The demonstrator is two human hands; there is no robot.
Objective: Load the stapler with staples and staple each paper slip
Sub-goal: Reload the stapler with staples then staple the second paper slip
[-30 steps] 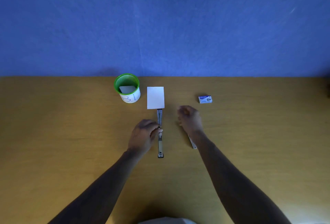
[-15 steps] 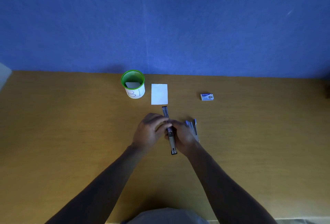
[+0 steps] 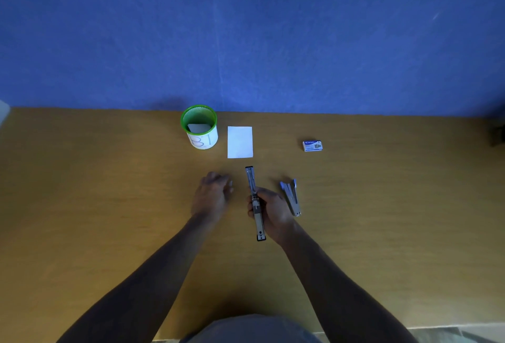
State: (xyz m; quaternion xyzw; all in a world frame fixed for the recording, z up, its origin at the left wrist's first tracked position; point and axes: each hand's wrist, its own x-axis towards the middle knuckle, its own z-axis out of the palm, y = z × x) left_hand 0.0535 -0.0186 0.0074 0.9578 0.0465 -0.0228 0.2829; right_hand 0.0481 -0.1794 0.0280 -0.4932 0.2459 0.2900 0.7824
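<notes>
A long metal stapler (image 3: 255, 200), swung fully open flat, lies lengthwise on the wooden table (image 3: 109, 206). My right hand (image 3: 270, 211) grips its middle from the right side. My left hand (image 3: 211, 195) hovers to the left of the stapler with loosely curled fingers and holds nothing. A white paper slip (image 3: 240, 141) lies just beyond the stapler's far end. A small staple box (image 3: 312, 146) sits at the right rear. A second small metal stapler-like tool (image 3: 291, 196) lies to the right of my right hand.
A green-rimmed mesh cup (image 3: 200, 128) with a white label and folded paper inside stands left of the slip. A blue wall (image 3: 246, 28) rises behind the table. The table's near edge runs along the bottom.
My left hand has let go of the stapler and moved left. My right hand has come over from the right and taken hold of the stapler's middle.
</notes>
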